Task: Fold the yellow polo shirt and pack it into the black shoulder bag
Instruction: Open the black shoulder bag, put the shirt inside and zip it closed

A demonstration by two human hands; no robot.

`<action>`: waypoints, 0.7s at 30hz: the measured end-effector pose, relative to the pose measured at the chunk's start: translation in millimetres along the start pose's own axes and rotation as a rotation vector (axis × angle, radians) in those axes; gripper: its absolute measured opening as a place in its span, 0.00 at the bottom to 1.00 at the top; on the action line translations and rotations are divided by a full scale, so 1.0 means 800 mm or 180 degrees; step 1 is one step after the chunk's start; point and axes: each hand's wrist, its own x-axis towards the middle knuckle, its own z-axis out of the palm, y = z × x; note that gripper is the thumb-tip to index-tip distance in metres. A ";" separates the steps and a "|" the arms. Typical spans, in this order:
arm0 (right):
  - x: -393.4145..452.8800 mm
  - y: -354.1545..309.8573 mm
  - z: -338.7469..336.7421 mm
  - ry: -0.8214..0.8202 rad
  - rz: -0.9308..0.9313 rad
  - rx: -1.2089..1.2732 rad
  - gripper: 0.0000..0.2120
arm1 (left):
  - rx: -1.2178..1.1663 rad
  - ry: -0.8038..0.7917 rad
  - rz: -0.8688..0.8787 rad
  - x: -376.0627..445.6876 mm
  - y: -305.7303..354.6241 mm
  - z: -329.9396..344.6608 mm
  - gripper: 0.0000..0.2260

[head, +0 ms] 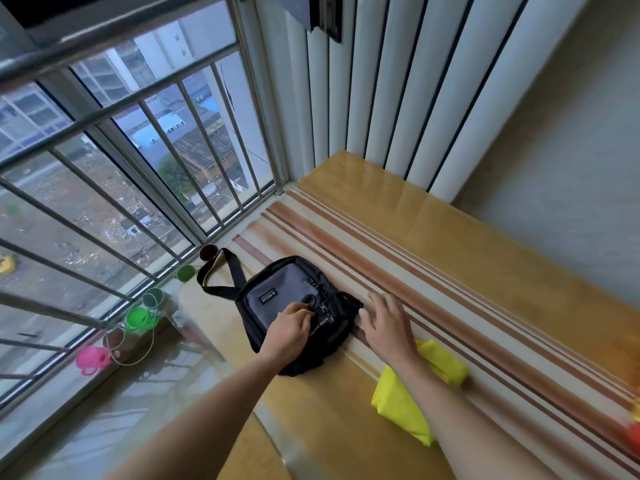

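Striped mat: bag strap windowward (flat).

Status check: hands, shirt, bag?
Left hand pinching bag's zipper pull. Right hand open beside black shoulder bag. Yellow polo shirt folded, outside bag. Nothing blocking.

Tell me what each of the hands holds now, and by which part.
The left hand pinches something at the zipper area on the bag front, probably a zipper pull. The right hand lies flat beside the bag, holding nothing.
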 end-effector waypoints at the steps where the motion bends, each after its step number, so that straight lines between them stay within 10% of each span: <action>1: -0.014 0.011 -0.003 0.0289 -0.0067 -0.0200 0.16 | 0.0434 -0.0205 0.0147 -0.003 0.001 0.002 0.18; 6: -0.095 0.038 -0.026 0.1228 0.0663 -0.1072 0.13 | 0.1495 -0.0481 -0.0106 -0.034 0.025 0.030 0.29; 11: -0.144 0.049 -0.007 0.0907 0.1140 -0.0420 0.08 | 0.0964 0.0376 0.0817 -0.062 0.084 0.074 0.13; 16: -0.155 0.057 -0.002 0.0576 0.1198 0.0233 0.11 | -0.0763 -0.1119 -0.0850 -0.091 0.142 0.133 0.26; 21: -0.161 0.069 -0.024 0.0121 0.1470 0.0978 0.16 | -0.1486 -0.1232 -0.1266 -0.089 0.151 0.147 0.25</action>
